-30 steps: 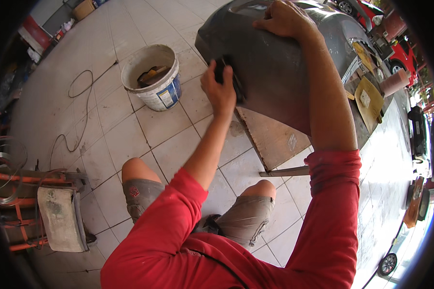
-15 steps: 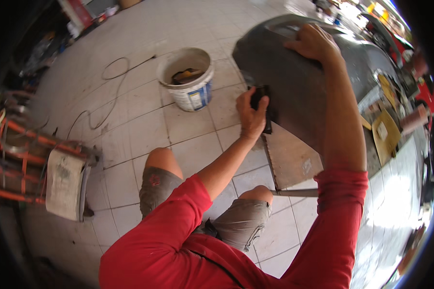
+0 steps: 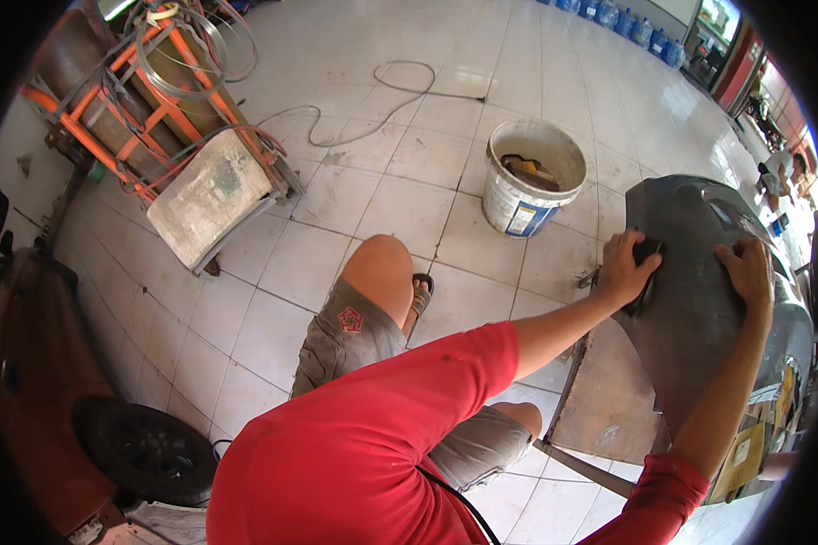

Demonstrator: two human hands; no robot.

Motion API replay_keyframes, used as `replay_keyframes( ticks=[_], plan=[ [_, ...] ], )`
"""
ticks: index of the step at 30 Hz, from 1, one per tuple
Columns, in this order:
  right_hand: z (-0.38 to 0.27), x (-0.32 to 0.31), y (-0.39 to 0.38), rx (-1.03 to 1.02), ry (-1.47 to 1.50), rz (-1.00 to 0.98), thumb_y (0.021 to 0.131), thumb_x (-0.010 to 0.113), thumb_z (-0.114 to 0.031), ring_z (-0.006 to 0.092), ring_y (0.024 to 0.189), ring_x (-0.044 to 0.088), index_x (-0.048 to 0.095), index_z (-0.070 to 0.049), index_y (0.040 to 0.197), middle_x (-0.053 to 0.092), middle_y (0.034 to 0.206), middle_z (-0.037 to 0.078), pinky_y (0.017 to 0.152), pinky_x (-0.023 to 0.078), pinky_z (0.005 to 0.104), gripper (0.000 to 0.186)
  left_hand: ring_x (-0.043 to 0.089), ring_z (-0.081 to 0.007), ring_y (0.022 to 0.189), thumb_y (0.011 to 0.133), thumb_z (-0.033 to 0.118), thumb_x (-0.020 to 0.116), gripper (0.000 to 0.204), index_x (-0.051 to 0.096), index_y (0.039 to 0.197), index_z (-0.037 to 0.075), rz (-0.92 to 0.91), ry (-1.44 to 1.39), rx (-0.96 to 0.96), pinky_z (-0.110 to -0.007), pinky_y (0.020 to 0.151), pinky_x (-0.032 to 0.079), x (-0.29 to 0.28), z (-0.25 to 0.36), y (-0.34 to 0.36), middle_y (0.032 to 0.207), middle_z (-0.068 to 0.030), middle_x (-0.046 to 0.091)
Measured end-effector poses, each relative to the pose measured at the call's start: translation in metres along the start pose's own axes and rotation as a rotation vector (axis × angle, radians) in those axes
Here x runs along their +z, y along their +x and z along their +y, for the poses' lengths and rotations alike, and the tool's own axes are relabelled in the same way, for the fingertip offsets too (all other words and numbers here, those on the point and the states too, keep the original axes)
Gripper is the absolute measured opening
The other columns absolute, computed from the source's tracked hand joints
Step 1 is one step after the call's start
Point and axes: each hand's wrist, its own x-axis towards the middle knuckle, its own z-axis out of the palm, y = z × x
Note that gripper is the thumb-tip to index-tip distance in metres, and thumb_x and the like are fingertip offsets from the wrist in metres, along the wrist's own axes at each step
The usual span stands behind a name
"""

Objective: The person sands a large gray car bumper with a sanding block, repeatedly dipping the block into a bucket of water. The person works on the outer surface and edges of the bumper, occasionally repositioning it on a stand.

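Note:
A grey car body panel, curved and dull with lighter smudges, lies at the right on a support. My left hand is closed around a black block, pressed to the panel's left edge. Below the hand the block's lower part is dark and hard to make out. Farther right, my right hand rests on top of the panel, its thumb toward the left and its fingers curled at an opening; the fingertips are partly hidden.
Beyond my knees stands a white bucket with things inside. An orange cylinder cart is at the far left, its cable trailing across the tiles. A brownish-red car fills the left rim. A brown board lies under the panel. Another person is far right.
The view has swung left, so panel, bucket and cart appear farther right, and the car has come in. My left hand stays on the block at the panel's edge; the right stays on top.

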Motion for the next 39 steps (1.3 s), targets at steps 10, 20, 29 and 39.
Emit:
replay_keyframes(
  ticks=[10, 20, 29, 39],
  plan=[
    [0.02, 0.025, 0.007, -0.039, 0.006, 0.002, 0.082, 0.083, -0.046, 0.0428, 0.096, 0.07, 0.076, 0.008, 0.097, 0.072, 0.098, 0.028, 0.088, 0.053, 0.0514, 0.056, 0.054, -0.0427, 0.122, 0.093, 0.024, 0.079, 0.046, 0.06, 0.127, 0.0, -0.078, -0.033, 0.079, -0.051, 0.107, 0.042, -0.011, -0.01, -0.023, 0.124, -0.0217, 0.06],
    [0.017, 0.016, 0.01, 0.018, -0.072, -0.07, 0.083, 0.078, -0.058, 0.0377, 0.106, 0.075, 0.084, -0.005, 0.1, 0.079, 0.106, 0.022, 0.095, 0.056, 0.05, 0.056, 0.055, -0.0402, 0.122, 0.09, 0.026, 0.084, 0.046, 0.063, 0.123, 0.001, -0.057, -0.118, 0.076, -0.05, 0.107, 0.042, 0.0, -0.025, -0.048, 0.123, -0.0215, 0.061],
    [0.012, 0.009, 0.0, 0.052, -0.06, -0.1, 0.083, 0.078, -0.057, 0.037, 0.108, 0.076, 0.084, -0.006, 0.108, 0.079, 0.11, 0.02, 0.099, 0.056, 0.05, 0.058, 0.052, -0.0396, 0.129, 0.094, 0.029, 0.081, 0.048, 0.061, 0.13, 0.003, -0.127, -0.037, 0.145, -0.051, 0.111, 0.039, -0.013, -0.023, -0.086, 0.132, -0.0214, 0.057],
    [0.01, 0.012, 0.005, 0.069, -0.02, -0.149, 0.082, 0.079, -0.057, 0.0361, 0.106, 0.077, 0.083, -0.005, 0.111, 0.079, 0.109, 0.02, 0.1, 0.055, 0.0491, 0.06, 0.05, -0.0423, 0.14, 0.097, 0.023, 0.078, 0.054, 0.056, 0.142, 0.002, -0.255, 0.034, 0.334, -0.053, 0.117, 0.038, -0.04, -0.035, -0.091, 0.156, -0.0249, 0.052]
  ],
)
